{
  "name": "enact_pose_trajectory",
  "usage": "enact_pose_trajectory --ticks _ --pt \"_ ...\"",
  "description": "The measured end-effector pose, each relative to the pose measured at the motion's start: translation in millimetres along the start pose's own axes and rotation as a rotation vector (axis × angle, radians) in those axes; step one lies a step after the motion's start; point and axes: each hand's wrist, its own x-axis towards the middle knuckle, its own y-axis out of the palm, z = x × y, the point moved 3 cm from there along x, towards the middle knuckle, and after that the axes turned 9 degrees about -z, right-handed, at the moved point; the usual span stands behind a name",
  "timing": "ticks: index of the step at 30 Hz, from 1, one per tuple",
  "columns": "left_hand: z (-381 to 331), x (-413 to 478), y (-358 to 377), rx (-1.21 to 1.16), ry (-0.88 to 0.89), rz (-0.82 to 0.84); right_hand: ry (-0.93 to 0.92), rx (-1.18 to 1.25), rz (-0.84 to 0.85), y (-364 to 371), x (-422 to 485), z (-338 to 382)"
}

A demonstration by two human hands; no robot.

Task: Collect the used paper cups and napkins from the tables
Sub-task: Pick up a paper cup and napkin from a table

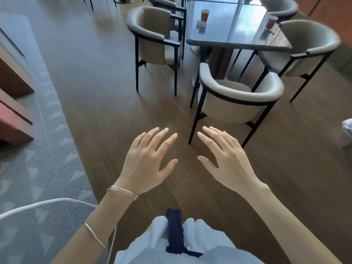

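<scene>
Both my hands hover over the wooden floor with fingers spread and nothing in them: my left hand (150, 159) and my right hand (222, 155). Far ahead stands a glossy dark table (238, 39). On it a red paper cup (205, 15) stands upright, with a crumpled pale napkin (201, 24) just in front of it. A second red paper cup (271, 22) stands near the table's right edge, beside what looks like another crumpled napkin (266, 32). The table is well beyond my hands' reach.
Beige armchairs surround the table: one at the left (154, 37), one at the near side (238, 98), one at the right (308, 48). A patterned grey carpet (38, 149) lies left. A white crumpled thing (347, 128) shows at the right edge.
</scene>
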Motion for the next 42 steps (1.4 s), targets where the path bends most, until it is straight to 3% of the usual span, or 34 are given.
enact_pose_trajectory --ticks 12,25,33,42 --pt "86.9 124.1 67.9 -0.038 0.098 0.040 0.088 -0.004 0.030 85.4 105.2 -63.3" --pt "226.0 337.9 100.5 -0.060 0.235 0.012 0.187 -0.077 -0.097 141.0 314.9 -128.5" --pt "268.4 414.2 146.3 -0.086 0.232 0.043 0.234 -0.056 -0.047 190.8 381.8 -178.0" --pt "294.1 542.1 201.3 -0.071 0.226 0.087 0.211 -0.060 -0.028 228.3 483.2 -283.2"
